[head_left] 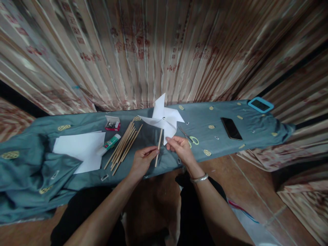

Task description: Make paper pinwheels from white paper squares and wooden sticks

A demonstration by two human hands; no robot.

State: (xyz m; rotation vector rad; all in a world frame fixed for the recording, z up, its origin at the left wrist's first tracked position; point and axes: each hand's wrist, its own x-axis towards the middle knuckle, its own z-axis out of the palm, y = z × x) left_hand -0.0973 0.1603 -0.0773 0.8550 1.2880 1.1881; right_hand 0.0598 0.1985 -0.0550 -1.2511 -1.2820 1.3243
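A white paper pinwheel (170,118) with a silver pin at its centre sits at the top of a thin wooden stick (159,141). My left hand (143,160) pinches the stick between thumb and fingers, below the blades. The fingers of my right hand (181,148) are closed at the tip of the lowest paper blade. Scissors (194,139) with pale green handles lie just beyond my right hand. To the left of my left hand, several loose wooden sticks (125,147) lie in a bundle.
A green glue stick (112,140), a small open red-and-white box (112,123) of metal pins and white paper sheets (82,148) lie at left on the teal cloth (200,118). At right are a black phone (231,128) and a blue-framed device (260,105). Curtains (143,51) hang behind.
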